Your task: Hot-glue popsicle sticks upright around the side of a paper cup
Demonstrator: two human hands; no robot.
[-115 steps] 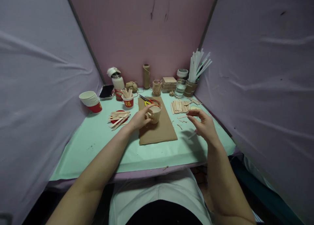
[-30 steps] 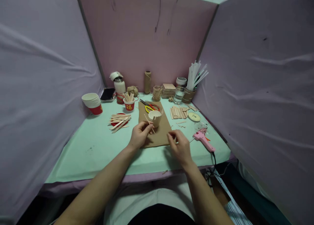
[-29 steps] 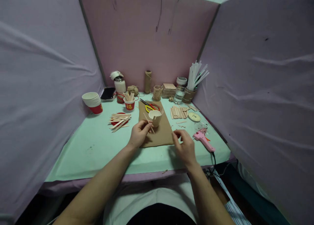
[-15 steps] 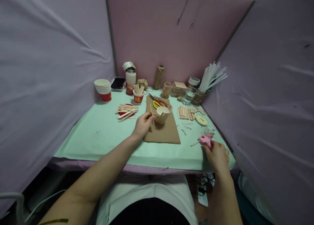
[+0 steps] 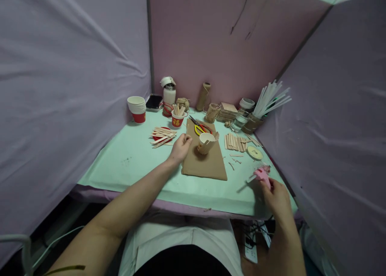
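Note:
My left hand (image 5: 181, 147) is closed in a pinch at the left edge of a brown board (image 5: 205, 169); a stick's end shows only faintly at its fingertips. Just right of it, a paper cup (image 5: 205, 144) with wooden pieces on its side stands on the board. Scissors with yellow handles (image 5: 199, 130) and a red-handled tool lie behind the cup. At the right, my right hand (image 5: 276, 193) is wrapped round a pink glue gun (image 5: 262, 175), which is raised a little over the table, its shadow below.
Wooden sticks lie on a red dish (image 5: 163, 136) at left and in a row (image 5: 235, 142) at right. Behind stand stacked cups (image 5: 137, 109), a stick-filled red cup (image 5: 177, 119), a water glass (image 5: 239, 121) and a holder of white glue sticks (image 5: 269, 101).
My right hand has lifted the pink glue gun slightly off the table. My left hand has turned, so the stick it pinched is now mostly hidden. The whole view has shifted.

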